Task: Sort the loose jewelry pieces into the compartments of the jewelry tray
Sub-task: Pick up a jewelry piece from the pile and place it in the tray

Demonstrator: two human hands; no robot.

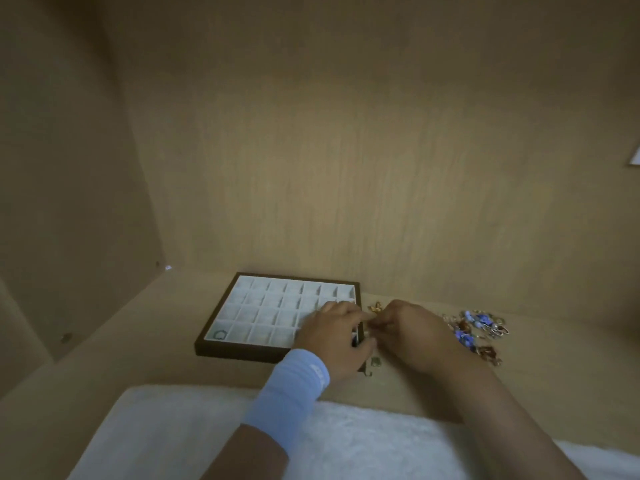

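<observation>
A dark-framed jewelry tray [221, 303] with several pale square compartments lies on the wooden shelf. A small ring [219, 335] sits in its near-left compartment. My left hand [334, 336], with a blue wristband, covers the tray's right near corner. My right hand [408, 332] is just right of the tray. The fingertips of both hands meet over the tray's right edge and pinch a small pale jewelry piece [373, 318], too small to identify. A gold piece [374, 308] lies just behind the fingers. A pile of loose jewelry [479, 329] with blue beads lies to the right.
The shelf is enclosed by a wooden back wall and a left side wall [69, 202]. A white fluffy cloth [194, 434] covers the near foreground. A small dark piece [375, 362] lies on the shelf under my hands.
</observation>
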